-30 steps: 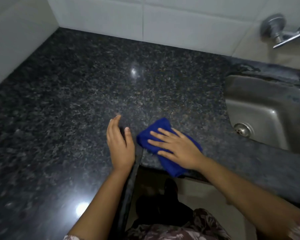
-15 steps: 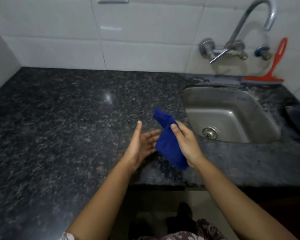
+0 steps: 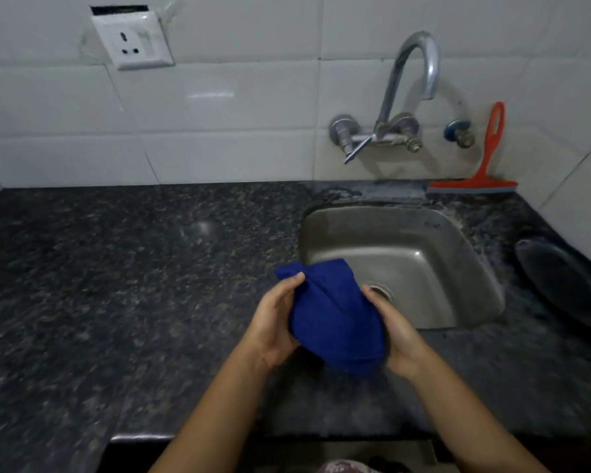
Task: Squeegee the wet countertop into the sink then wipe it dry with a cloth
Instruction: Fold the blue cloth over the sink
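Note:
A blue cloth (image 3: 333, 319) is bunched up in the air between both my hands, above the front of the dark speckled granite countertop (image 3: 133, 285). My left hand (image 3: 275, 322) pinches its upper left corner with the thumb. My right hand (image 3: 394, 339) cups its right side and underside. The steel sink (image 3: 423, 268) lies just behind the cloth, its drain partly hidden by my right hand. A red squeegee (image 3: 485, 165) leans upright against the tiled wall behind the sink, blade down on the counter.
A curved chrome tap (image 3: 403, 104) juts from the white tiled wall over the sink. A dark round plate (image 3: 567, 288) lies on the counter right of the sink. A wall socket (image 3: 133, 39) sits upper left. The counter's front edge runs just below my forearms.
The cloth was pressed flat on the counter under my right hand; it has been lifted, and now both hands hold it bunched in the air. The view has tilted up toward the wall.

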